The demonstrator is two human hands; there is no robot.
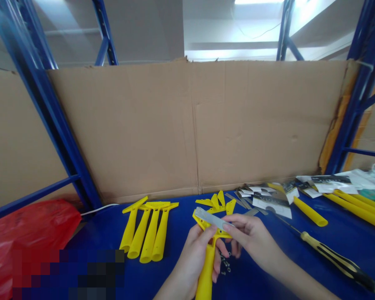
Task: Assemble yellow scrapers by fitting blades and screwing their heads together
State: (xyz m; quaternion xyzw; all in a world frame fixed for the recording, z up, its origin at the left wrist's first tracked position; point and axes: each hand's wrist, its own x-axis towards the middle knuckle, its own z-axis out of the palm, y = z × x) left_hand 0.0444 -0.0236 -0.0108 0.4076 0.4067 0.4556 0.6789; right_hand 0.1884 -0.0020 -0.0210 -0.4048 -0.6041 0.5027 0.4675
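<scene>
My left hand point(197, 246) is closed around the neck of a yellow scraper handle point(205, 271), its thumb pressing near the head. Across that yellow head lies a flat grey metal blade point(211, 217), slightly askew to the head's edge. With thumb and fingers, my right hand point(248, 233) pinches the blade's right end against the head. Small screws and nuts point(226, 264) lie on the blue surface just below my fingers, partly hidden by them. Beyond the blade are several loose yellow triangular plates point(217, 203).
Several yellow scraper handles point(150, 233) lie in a row at left. A screwdriver point(328, 254) rests at right, near printed cards point(273, 202), thin metal blades point(243, 201) and more yellow tubes point(356, 208). A red plastic bag point(34, 225) sits far left; cardboard point(143, 129) walls the back.
</scene>
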